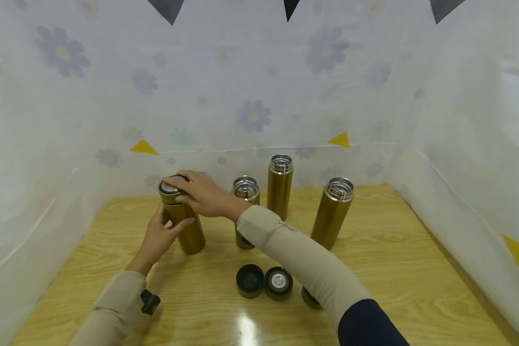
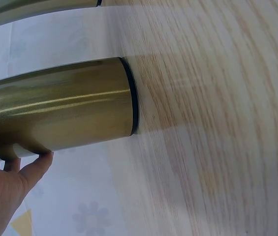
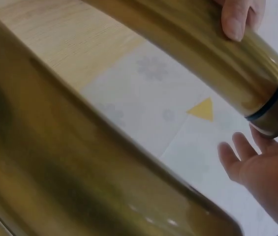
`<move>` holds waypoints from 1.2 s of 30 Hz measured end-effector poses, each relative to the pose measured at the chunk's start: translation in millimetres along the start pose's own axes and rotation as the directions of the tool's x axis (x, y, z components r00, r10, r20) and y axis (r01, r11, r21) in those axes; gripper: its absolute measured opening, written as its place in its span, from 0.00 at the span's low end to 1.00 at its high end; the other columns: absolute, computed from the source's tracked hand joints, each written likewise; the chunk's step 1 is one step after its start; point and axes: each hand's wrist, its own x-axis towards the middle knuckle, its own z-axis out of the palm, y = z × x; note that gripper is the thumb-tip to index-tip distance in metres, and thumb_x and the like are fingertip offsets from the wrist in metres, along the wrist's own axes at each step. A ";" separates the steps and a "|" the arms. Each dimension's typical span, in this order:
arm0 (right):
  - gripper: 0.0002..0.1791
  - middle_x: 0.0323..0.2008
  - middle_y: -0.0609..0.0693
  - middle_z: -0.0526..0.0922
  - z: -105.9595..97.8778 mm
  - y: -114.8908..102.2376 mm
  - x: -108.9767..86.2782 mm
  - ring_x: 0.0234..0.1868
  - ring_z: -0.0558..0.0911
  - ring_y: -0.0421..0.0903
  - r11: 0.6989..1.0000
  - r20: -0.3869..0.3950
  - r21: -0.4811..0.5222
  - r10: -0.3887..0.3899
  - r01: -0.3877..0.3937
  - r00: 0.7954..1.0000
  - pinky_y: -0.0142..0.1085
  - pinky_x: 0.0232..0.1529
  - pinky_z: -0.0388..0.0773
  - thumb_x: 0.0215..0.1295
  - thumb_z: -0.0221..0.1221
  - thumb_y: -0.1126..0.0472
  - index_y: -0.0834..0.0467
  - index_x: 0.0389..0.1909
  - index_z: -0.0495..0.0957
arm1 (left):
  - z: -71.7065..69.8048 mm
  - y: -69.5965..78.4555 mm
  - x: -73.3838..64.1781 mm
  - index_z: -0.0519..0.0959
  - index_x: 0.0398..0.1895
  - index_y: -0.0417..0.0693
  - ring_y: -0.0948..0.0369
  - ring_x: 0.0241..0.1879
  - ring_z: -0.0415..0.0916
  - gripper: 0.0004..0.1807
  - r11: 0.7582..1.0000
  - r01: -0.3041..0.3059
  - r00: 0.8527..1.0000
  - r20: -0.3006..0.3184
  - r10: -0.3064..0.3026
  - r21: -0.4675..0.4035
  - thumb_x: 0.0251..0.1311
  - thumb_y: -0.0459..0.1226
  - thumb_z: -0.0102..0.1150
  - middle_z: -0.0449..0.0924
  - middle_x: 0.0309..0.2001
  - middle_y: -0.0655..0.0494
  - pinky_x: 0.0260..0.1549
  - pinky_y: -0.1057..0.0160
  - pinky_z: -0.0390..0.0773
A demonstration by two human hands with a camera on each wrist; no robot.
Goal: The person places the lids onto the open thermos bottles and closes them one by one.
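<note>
A gold vacuum flask (image 1: 192, 238) stands at the left of the table, its black-rimmed lid (image 1: 168, 197) on top. My left hand (image 1: 157, 238) grips the flask's body, thumb across the near side. From the right, my right hand (image 1: 207, 194) reaches over and holds the lid between thumb and fingers. In the right wrist view, a narrow dark band separates lid (image 3: 274, 120) and body (image 3: 217, 64); some fingers of the right hand (image 3: 271, 169) stand off the lid. The left wrist view shows the lower body (image 2: 79, 105) with its dark base on the wood.
Three lidless gold flasks stand upright: one (image 1: 240, 230) partly behind the right forearm, one (image 1: 278, 194) at the back, one (image 1: 330, 218) at the right. Nearer lie a dark lid (image 1: 250, 281), a lid with a silver centre (image 1: 278, 283) and another lid (image 1: 310, 299), half hidden by the sleeve.
</note>
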 end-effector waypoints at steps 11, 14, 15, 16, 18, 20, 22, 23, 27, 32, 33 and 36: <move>0.31 0.60 0.50 0.72 20.4 -6.4 -5.9 0.58 0.71 0.45 0.992 -0.325 0.074 0.122 -0.103 0.938 0.32 0.58 0.71 0.65 0.58 0.45 0.49 0.68 0.67 | 1.3 1.5 0.2 0.50 0.75 0.60 0.44 0.65 0.63 0.42 1.000 0.004 1.000 -0.007 -0.004 -0.001 0.62 0.44 0.62 0.61 0.68 0.46 0.58 0.35 0.66; 0.32 0.53 0.50 0.74 25.7 -7.9 -6.6 0.51 0.73 0.43 0.990 -0.403 0.085 0.141 -0.116 0.904 0.30 0.50 0.72 0.62 0.61 0.43 0.49 0.66 0.70 | 1.8 1.0 1.2 0.51 0.74 0.57 0.44 0.65 0.63 0.42 1.000 0.008 1.000 -0.011 -0.008 -0.005 0.62 0.45 0.63 0.62 0.67 0.45 0.58 0.34 0.66; 0.32 0.51 0.49 0.74 27.1 -8.7 -6.7 0.49 0.73 0.43 0.989 -0.424 0.087 0.149 -0.123 0.894 0.30 0.48 0.72 0.61 0.62 0.43 0.49 0.65 0.71 | 1.9 0.9 1.3 0.52 0.74 0.56 0.44 0.65 0.63 0.42 1.000 0.008 1.000 -0.012 -0.008 -0.006 0.61 0.45 0.63 0.62 0.67 0.45 0.58 0.35 0.66; 0.32 0.49 0.49 0.75 28.2 -9.8 -6.8 0.48 0.73 0.43 0.987 -0.439 0.091 0.158 -0.131 0.884 0.30 0.46 0.71 0.60 0.63 0.43 0.49 0.64 0.72 | 2.1 0.9 1.4 0.52 0.74 0.55 0.45 0.64 0.63 0.41 1.000 0.008 1.000 -0.014 -0.008 -0.006 0.61 0.45 0.63 0.62 0.67 0.45 0.58 0.35 0.66; 0.32 0.47 0.49 0.74 30.0 -12.0 -6.7 0.47 0.72 0.42 0.983 -0.459 0.098 0.182 -0.154 0.870 0.30 0.45 0.71 0.59 0.64 0.43 0.49 0.63 0.73 | 2.2 1.2 1.3 0.52 0.74 0.54 0.45 0.64 0.63 0.41 1.000 0.006 1.000 -0.015 -0.006 -0.004 0.61 0.45 0.63 0.62 0.67 0.45 0.58 0.35 0.66; 0.32 0.47 0.49 0.74 31.1 -14.3 -6.4 0.47 0.72 0.42 0.979 -0.468 0.101 0.203 -0.176 0.860 0.31 0.45 0.71 0.59 0.64 0.42 0.49 0.63 0.73 | 2.3 1.6 1.0 0.52 0.74 0.53 0.45 0.64 0.63 0.41 1.000 0.005 1.000 -0.015 -0.005 -0.002 0.62 0.45 0.63 0.62 0.67 0.44 0.58 0.35 0.67; 0.32 0.47 0.49 0.74 31.8 -16.4 -6.7 0.46 0.72 0.43 0.976 -0.473 0.108 0.219 -0.190 0.854 0.32 0.46 0.71 0.59 0.64 0.42 0.48 0.63 0.73 | 2.7 2.3 0.9 0.52 0.74 0.52 0.44 0.65 0.62 0.41 1.000 0.012 1.000 -0.015 -0.012 -0.002 0.62 0.44 0.62 0.61 0.67 0.44 0.58 0.35 0.66; 0.31 0.48 0.49 0.74 32.4 -17.1 -6.9 0.46 0.72 0.43 0.975 -0.474 0.109 0.224 -0.195 0.851 0.32 0.46 0.71 0.59 0.64 0.42 0.48 0.63 0.73 | 2.8 2.7 0.8 0.51 0.74 0.52 0.44 0.65 0.62 0.42 1.000 0.018 1.000 -0.013 -0.018 -0.003 0.62 0.44 0.62 0.60 0.68 0.44 0.58 0.35 0.66; 0.31 0.49 0.49 0.73 34.1 -19.4 -7.8 0.47 0.72 0.43 0.974 -0.484 0.107 0.226 -0.199 0.845 0.32 0.46 0.70 0.60 0.63 0.42 0.48 0.63 0.72 | 2.3 4.3 0.1 0.50 0.75 0.52 0.44 0.67 0.60 0.43 0.999 0.036 0.999 -0.006 -0.037 -0.010 0.62 0.42 0.62 0.58 0.69 0.42 0.59 0.36 0.66; 0.31 0.53 0.51 0.72 31.3 -20.4 -7.5 0.55 0.71 0.46 0.976 -0.454 0.092 0.216 -0.196 0.864 0.33 0.52 0.71 0.63 0.60 0.42 0.50 0.64 0.70 | 0.7 5.6 -0.3 0.47 0.76 0.53 0.43 0.67 0.59 0.44 0.999 0.038 0.999 0.000 -0.038 0.003 0.62 0.43 0.62 0.57 0.70 0.42 0.60 0.36 0.65; 0.30 0.55 0.51 0.72 29.5 -20.0 -7.2 0.57 0.70 0.47 0.978 -0.436 0.085 0.209 -0.190 0.875 0.35 0.55 0.71 0.64 0.59 0.42 0.51 0.64 0.70 | 0.3 5.6 -0.3 0.47 0.76 0.54 0.43 0.67 0.59 0.44 0.999 0.036 0.999 0.000 -0.036 0.007 0.63 0.43 0.62 0.57 0.70 0.42 0.59 0.36 0.65; 0.30 0.64 0.54 0.67 23.0 -15.3 -7.7 0.66 0.64 0.51 0.982 -0.351 0.075 0.190 -0.174 0.917 0.42 0.65 0.66 0.67 0.56 0.42 0.50 0.66 0.67 | 1.9 3.2 0.0 0.47 0.76 0.58 0.43 0.66 0.60 0.44 1.000 0.024 1.000 -0.005 -0.024 0.012 0.63 0.44 0.61 0.59 0.69 0.43 0.59 0.34 0.65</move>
